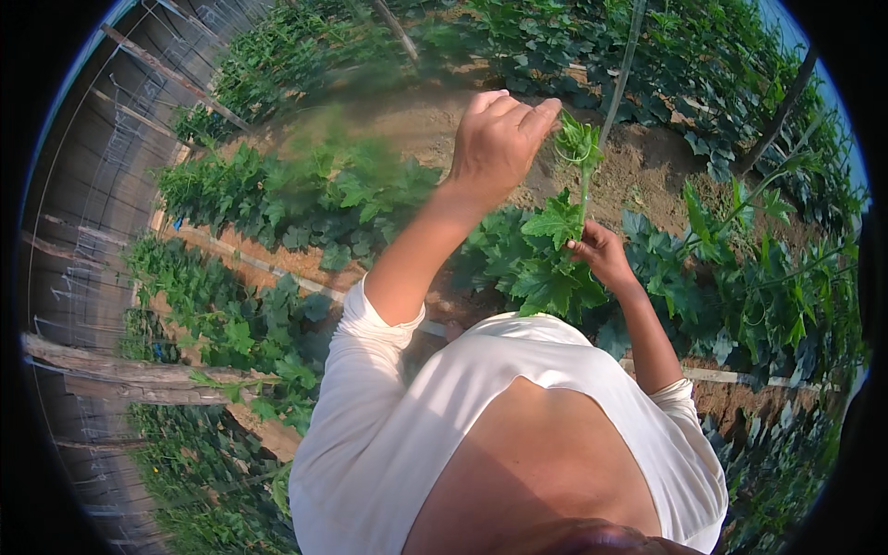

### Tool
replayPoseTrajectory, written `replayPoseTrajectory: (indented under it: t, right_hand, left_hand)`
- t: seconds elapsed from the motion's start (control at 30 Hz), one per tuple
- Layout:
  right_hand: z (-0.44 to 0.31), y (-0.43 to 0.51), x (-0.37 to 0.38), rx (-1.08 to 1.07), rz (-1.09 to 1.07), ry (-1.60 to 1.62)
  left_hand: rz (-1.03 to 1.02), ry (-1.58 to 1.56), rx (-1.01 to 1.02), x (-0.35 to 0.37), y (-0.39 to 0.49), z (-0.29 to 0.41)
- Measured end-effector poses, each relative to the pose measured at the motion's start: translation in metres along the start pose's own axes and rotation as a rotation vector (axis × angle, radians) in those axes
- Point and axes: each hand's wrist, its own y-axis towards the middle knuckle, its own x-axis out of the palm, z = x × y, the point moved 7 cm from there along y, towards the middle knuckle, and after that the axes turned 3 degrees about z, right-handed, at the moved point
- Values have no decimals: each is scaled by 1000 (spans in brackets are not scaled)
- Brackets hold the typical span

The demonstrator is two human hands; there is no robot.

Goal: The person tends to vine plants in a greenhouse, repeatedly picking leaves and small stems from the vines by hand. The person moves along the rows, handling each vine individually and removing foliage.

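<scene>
My right hand [601, 255] pinches the green stem of a climbing vine [585, 191], just beside a lobed leaf. The vine stands upright, with a curled growing tip [577, 141] and thin tendrils at its top. My left hand [501, 142] is raised at the left of that tip, back of the hand up and fingers bent. Its thumb and forefinger come close to the tip leaves; whether they grip anything is hidden. A pale translucent strip [622, 76] runs down from above to behind the vine's top. Broad leaves [551, 284] spread below my right hand.
Rows of leafy vines [291, 191] grow on both sides, with bare soil [416, 125] between them. A pale hose or pipe [257, 260] lies along the near row. Wooden posts [139, 371] and a wall [90, 277] stand at the left. Another vine shoot [742, 205] slants at the right.
</scene>
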Motion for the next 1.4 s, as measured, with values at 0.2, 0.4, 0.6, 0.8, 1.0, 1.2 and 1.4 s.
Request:
replayPoseTrajectory:
  t: [0.2,0.4,0.6,0.8,1.0,1.2,1.4]
  right_hand:
    - [10,6,4,-30,49,-44]
    - [5,6,16,-95,83,28]
    - [7,5,8,-131,135,-34]
    - [14,16,-6,-146,161,-136]
    - [34,23,-29,-139,232,-7]
    - [50,24,-62,-21,503,-164]
    - [-11,-16,-33,-162,940,-759]
  left_hand:
    - [80,-382,-66,-5,-6,-14]
    - [204,-298,118,4,-8,-5]
    - [168,-1350,-565,41,6,-44]
    - [281,-1044,-518,9,20,-71]
    - [419,-719,-296,-43,15,-102]
    - [-439,-564,-611,3,-177,-132]
    - [-462,-1063,-1156,-59,-306,-151]
